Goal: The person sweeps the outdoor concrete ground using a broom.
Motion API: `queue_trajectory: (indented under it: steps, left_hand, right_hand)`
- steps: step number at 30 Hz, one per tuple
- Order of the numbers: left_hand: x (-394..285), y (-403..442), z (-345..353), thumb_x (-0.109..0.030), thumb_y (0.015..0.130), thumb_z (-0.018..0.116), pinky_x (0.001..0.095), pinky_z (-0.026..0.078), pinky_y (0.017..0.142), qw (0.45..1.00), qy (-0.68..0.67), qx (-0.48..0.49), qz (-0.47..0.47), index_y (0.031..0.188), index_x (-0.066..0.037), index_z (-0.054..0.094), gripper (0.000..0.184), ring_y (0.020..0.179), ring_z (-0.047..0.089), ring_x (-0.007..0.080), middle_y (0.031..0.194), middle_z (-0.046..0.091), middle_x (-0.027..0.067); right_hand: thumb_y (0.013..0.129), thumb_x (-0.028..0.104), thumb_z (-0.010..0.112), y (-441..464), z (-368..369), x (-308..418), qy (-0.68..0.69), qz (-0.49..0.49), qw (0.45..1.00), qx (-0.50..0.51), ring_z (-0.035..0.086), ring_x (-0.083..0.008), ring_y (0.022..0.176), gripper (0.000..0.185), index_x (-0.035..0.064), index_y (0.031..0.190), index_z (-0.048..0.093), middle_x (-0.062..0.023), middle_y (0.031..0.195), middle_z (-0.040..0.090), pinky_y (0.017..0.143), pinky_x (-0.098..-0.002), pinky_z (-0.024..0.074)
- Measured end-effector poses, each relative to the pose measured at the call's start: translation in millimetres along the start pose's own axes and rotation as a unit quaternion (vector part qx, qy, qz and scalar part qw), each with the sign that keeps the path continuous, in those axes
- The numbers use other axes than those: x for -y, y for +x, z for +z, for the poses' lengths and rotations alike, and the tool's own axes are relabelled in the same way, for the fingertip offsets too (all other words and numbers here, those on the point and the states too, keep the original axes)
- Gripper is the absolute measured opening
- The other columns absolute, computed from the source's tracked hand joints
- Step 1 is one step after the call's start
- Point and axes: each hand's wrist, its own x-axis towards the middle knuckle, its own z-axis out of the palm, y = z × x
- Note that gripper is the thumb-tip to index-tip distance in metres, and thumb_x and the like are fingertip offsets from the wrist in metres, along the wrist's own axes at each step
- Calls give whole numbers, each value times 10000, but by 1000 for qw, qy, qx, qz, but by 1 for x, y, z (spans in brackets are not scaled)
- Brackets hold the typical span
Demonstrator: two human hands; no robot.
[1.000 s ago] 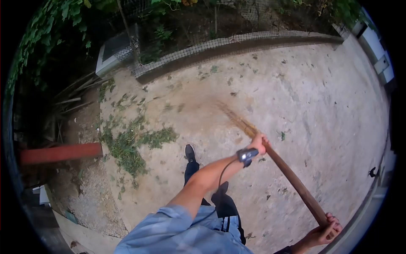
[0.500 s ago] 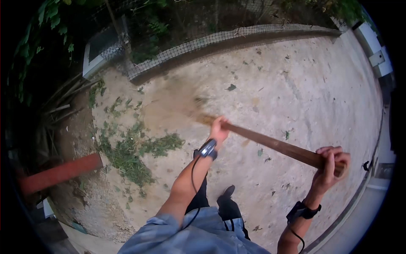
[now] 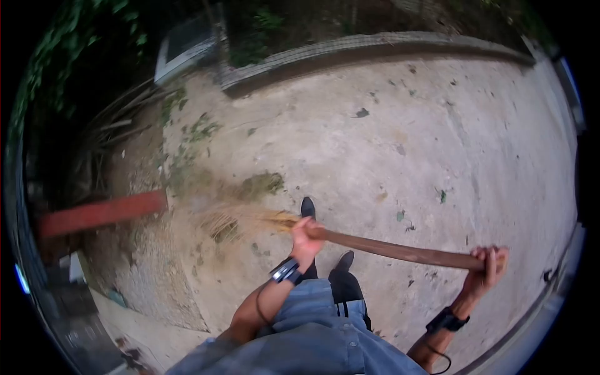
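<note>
A broom with a brown wooden handle point(image 3: 400, 250) lies slantwise across the front of my body. My left hand point(image 3: 307, 238) is wrapped round its lower end, just above the straw bristles point(image 3: 240, 220), which are blurred and spread over the leaves at the left. Around the handle's upper end, at the right, my right hand point(image 3: 489, 267) is closed. Green leaf litter point(image 3: 262, 183) lies by the bristles, partly blurred, and more scattered leaves point(image 3: 199, 130) are farther up on the concrete.
A low mesh-topped wall point(image 3: 375, 50) edges the concrete ground point(image 3: 412, 162) at the back. On the left are a red beam point(image 3: 103, 214), sticks point(image 3: 122, 125) and gravel point(image 3: 159, 275). My shoes point(image 3: 307, 207) stand below the bristles.
The bristles have swung leftward and nearer my body, onto the leaf pile, which now looks smeared. My left hand has moved down with the handle; both hands keep their hold.
</note>
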Motion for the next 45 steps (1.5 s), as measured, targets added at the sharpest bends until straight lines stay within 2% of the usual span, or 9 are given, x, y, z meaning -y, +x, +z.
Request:
queue_trajectory:
  steps: [7,9,15,23,25,35,38,39,45]
  left_hand:
    - [157,1,-46,-96,639,552,329,412,474,992,17,-17,-120,535,-112,418,171,465,452,189,478,424,39]
    - [186,-16,-38,-97,669,542,320,425,483,990,21,11,-142,578,-101,433,142,483,470,179,509,446,40]
    - [175,-7,-51,-71,715,541,323,427,504,991,-42,40,-118,647,-74,431,129,484,454,175,512,422,31]
    - [-25,1,-158,-28,654,527,334,427,434,999,-42,11,-18,626,-49,438,96,438,455,199,495,435,71]
    - [-84,-22,-185,-36,662,524,339,436,460,994,-105,7,1,638,-51,440,89,465,469,202,508,441,73]
    - [-365,-70,-373,-16,669,498,302,411,500,973,-104,-87,187,603,-58,470,83,505,474,192,544,454,61]
    - [-464,-66,-496,-117,652,535,295,456,583,864,328,15,381,777,-41,510,148,657,546,202,683,568,104]
    - [-486,-84,-518,-64,693,464,303,452,571,889,115,84,436,749,-29,470,67,616,525,224,634,538,104]
    - [-531,-209,-526,-102,756,333,348,411,483,933,36,-163,318,659,-35,417,145,509,449,214,513,419,86]
  right_hand:
    - [797,123,507,-77,-190,60,-110,-137,974,-140,494,-159,636,108,18,798,482,-95,693,504,640,-290,432]
    - [657,87,634,-98,-127,116,-64,-190,964,-177,521,-212,509,182,-27,591,509,-137,551,500,513,-320,495]
    - [650,-16,620,-148,-62,130,-155,-268,937,-161,500,-220,417,192,-52,548,462,-140,497,476,423,-323,487]
    - [642,-31,619,-243,92,62,-80,-264,961,-32,461,-217,360,257,-8,532,387,-131,479,449,358,-317,461]
    - [797,115,512,-252,88,36,-166,-127,978,4,486,-162,600,122,30,731,455,-88,640,491,610,-278,421]
    - [716,54,540,-422,266,-82,-104,-5,992,65,525,-179,537,89,32,682,460,-80,605,507,549,-292,446]
    - [750,23,539,-486,306,-137,-88,70,983,148,525,-151,549,150,51,639,442,-63,645,507,588,-277,441]
    - [739,1,546,-514,322,-140,-124,130,970,164,525,-148,568,171,53,624,431,-54,644,503,598,-278,431]
    - [720,-18,558,-614,269,-108,-1,181,963,202,554,-203,632,172,48,713,399,-103,648,525,676,-312,447]
